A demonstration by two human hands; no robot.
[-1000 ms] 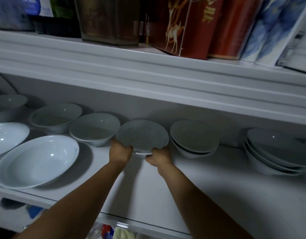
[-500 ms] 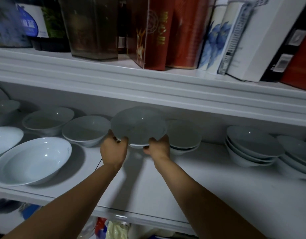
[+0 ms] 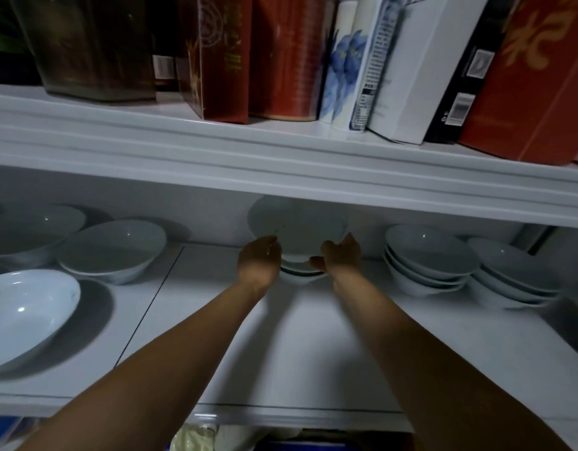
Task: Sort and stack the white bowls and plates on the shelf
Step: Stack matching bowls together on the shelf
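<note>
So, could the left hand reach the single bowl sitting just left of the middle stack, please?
Probably yes. The single bowl sits on open shelf with nothing between it and the left hand, though that hand is at the tilted bowl and would have to leave it first.

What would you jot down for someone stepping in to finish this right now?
Left hand and right hand: both open, cupped beside the top bowl, no firm grip visible.
That bowl sits on the middle stack. Two more stacks stand to the right.
Left to do: loose bowls and the big dish on the left remain unstacked.
</note>
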